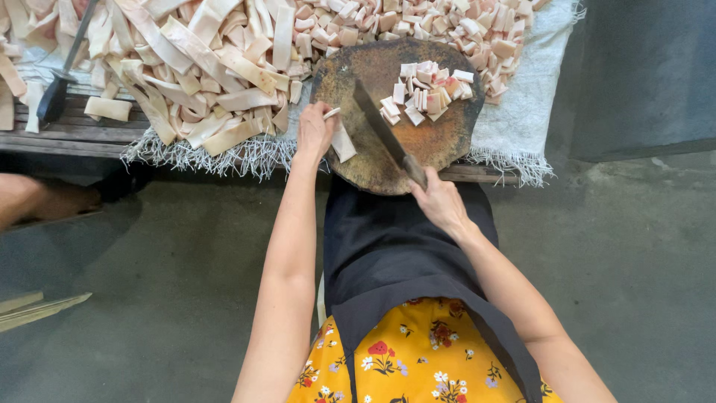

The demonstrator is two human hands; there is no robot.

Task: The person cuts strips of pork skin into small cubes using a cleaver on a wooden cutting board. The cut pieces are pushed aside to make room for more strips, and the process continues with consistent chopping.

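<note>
Right now my left hand (315, 133) presses down on a pale strip (341, 142) lying at the near left part of the round chopping board (373, 67), fingers closed over its end. My right hand (440, 200) is clamped around the handle of a cleaver (380, 127), whose dark blade slants across the board from the near right edge toward the middle. The two hands sit apart, the blade between them.

The board juts past the near edge of the low wooden bench (74, 138), over my dark apron (395, 246). A white fringed cloth (514, 119) covers the bench and hangs over that edge. Below and to both sides the grey concrete floor (634, 261) lies open; someone else's bare foot (45, 201) rests at the far left.

On the board's far right lies a small heap of cut squares (426, 89), pale with pinkish sides. Left of the board long uncut strips (194, 67) are piled thickly; behind it lies a wider spread of cut pieces (418, 22). A dark-handled tool (63, 75) lies across the bench's left end.
</note>
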